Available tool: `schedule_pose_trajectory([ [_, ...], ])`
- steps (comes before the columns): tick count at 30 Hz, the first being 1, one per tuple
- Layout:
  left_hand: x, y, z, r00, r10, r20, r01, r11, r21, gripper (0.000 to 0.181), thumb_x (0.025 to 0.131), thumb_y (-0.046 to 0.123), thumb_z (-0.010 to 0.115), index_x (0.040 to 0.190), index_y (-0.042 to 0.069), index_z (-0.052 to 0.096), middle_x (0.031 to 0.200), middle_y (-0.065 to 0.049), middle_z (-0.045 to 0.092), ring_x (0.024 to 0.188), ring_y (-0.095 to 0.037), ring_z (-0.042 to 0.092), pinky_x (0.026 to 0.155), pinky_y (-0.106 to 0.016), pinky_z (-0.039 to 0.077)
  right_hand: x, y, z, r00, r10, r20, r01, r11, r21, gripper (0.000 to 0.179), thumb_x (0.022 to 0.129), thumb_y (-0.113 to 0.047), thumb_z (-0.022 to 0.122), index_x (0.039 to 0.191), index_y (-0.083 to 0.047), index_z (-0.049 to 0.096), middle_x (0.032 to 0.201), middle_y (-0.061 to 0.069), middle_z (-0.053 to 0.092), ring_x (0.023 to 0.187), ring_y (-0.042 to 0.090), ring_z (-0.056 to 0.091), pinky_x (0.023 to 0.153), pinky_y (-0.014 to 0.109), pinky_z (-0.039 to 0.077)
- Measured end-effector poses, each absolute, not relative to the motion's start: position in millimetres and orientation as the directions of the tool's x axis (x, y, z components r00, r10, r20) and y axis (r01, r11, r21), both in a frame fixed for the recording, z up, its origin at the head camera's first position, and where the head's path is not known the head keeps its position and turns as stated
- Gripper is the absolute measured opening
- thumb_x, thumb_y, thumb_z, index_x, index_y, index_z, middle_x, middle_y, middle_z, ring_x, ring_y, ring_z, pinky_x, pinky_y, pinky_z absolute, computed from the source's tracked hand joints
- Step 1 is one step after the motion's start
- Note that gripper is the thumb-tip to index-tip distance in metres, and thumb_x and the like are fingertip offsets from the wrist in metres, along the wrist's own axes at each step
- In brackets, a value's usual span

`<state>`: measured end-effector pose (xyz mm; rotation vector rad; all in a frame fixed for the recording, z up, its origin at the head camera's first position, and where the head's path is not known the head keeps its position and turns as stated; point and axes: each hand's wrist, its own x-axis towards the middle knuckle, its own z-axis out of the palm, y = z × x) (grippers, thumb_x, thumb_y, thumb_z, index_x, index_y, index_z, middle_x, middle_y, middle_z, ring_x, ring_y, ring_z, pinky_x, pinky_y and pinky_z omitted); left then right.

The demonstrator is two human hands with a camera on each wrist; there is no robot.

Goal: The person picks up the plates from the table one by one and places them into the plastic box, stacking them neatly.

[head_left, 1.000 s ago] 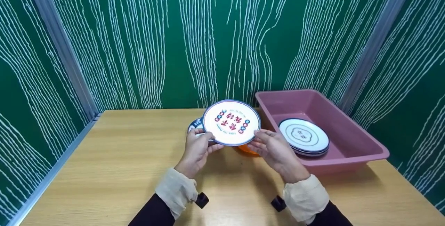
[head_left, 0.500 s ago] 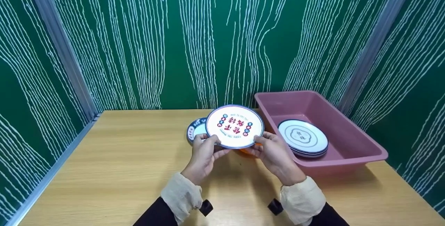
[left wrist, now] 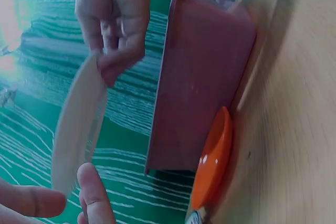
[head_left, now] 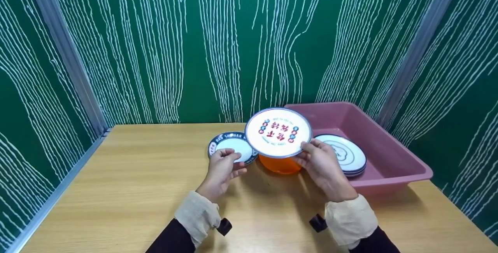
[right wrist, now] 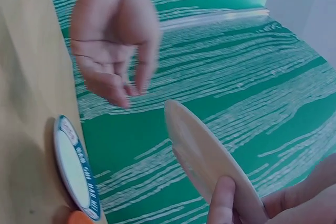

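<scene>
My right hand pinches the near right rim of a white plate with a blue edge and red characters. The plate is held up over an orange dish, covering part of it in the head view. My left hand is apart from that plate, thumb and fingers loosely bent with a gap between them. It overlaps a dark-rimmed plate lying on the table behind it. In the right wrist view the held plate shows edge-on, thumb on its underside, the left hand beyond.
A pink basin stands on the table at the right. Inside it lies a stack of white plates with a thin ring pattern. Green walls with white lines close off the back and sides of the wooden table.
The white plate has moved right and up with my right hand. My left hand has let go of its rim and drawn left. More of the orange dish and dark-rimmed plate shows.
</scene>
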<state>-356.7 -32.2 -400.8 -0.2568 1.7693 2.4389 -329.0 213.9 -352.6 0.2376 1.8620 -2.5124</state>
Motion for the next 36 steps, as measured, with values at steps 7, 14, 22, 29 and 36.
schedule_pose_trajectory([
  [7, -366.7, -31.1, -415.0, -0.98, -0.069, -0.187, -0.171, -0.192, 0.966, 0.031, 0.095, 0.0, 0.063, 0.123, -0.002, 0.05, 0.107, -0.016, 0.054, 0.084, -0.023, 0.061, 0.065, -0.029, 0.061, -331.4, 240.7, -343.3, -0.984, 0.124, -0.124, 0.079, -0.317, -0.945, 0.047, 0.111, -0.017, 0.038, 0.154, 0.002, 0.03, 0.135, 0.012, 0.047, 0.106, 0.02, 0.054, 0.09, 0.023, 0.055],
  [14, -378.1, -34.6, -421.6, -0.975, -0.119, -0.188, -0.187, -0.024, 0.982, 0.035, 0.098, 0.005, 0.059, 0.13, -0.002, 0.049, 0.121, -0.015, 0.051, 0.107, -0.031, 0.056, 0.074, -0.035, 0.06, -334.7, 269.2, -338.5, -0.98, 0.177, -0.09, 0.025, -0.341, -0.94, 0.037, 0.111, -0.018, 0.039, 0.144, 0.0, 0.04, 0.115, 0.003, 0.055, 0.096, 0.014, 0.055, 0.082, 0.022, 0.053],
  [22, -393.0, -42.6, -425.7, -0.965, -0.17, -0.199, -0.223, 0.137, 0.965, 0.044, 0.097, 0.01, 0.057, 0.139, 0.001, 0.046, 0.134, -0.015, 0.044, 0.09, -0.026, 0.059, 0.079, -0.038, 0.057, -336.8, 302.6, -337.3, -0.959, 0.221, -0.176, 0.063, -0.438, -0.897, 0.04, 0.111, -0.019, 0.04, 0.148, -0.004, 0.038, 0.12, 0.004, 0.051, 0.101, 0.017, 0.052, 0.078, 0.025, 0.054],
  [29, -410.4, -47.3, -428.0, -0.919, -0.292, -0.264, -0.317, 0.154, 0.936, 0.056, 0.094, 0.007, 0.06, 0.146, 0.003, 0.037, 0.138, -0.021, 0.033, 0.075, -0.023, 0.057, 0.071, -0.035, 0.058, -342.5, 323.5, -342.5, -0.931, 0.261, -0.257, 0.082, -0.535, -0.841, 0.051, 0.11, -0.017, 0.044, 0.157, -0.008, 0.029, 0.118, 0.005, 0.054, 0.099, 0.016, 0.054, 0.075, 0.027, 0.055],
  [36, -427.3, -54.5, -434.4, -0.869, -0.361, -0.339, -0.4, 0.106, 0.91, 0.067, 0.092, -0.004, 0.058, 0.15, 0.001, 0.026, 0.143, -0.022, 0.032, 0.113, -0.036, 0.044, 0.07, -0.031, 0.062, -350.2, 331.1, -350.1, -0.904, 0.277, -0.325, 0.086, -0.628, -0.774, 0.051, 0.109, -0.015, 0.043, 0.157, -0.012, 0.028, 0.12, 0.007, 0.053, 0.101, 0.019, 0.057, 0.076, 0.029, 0.057],
])
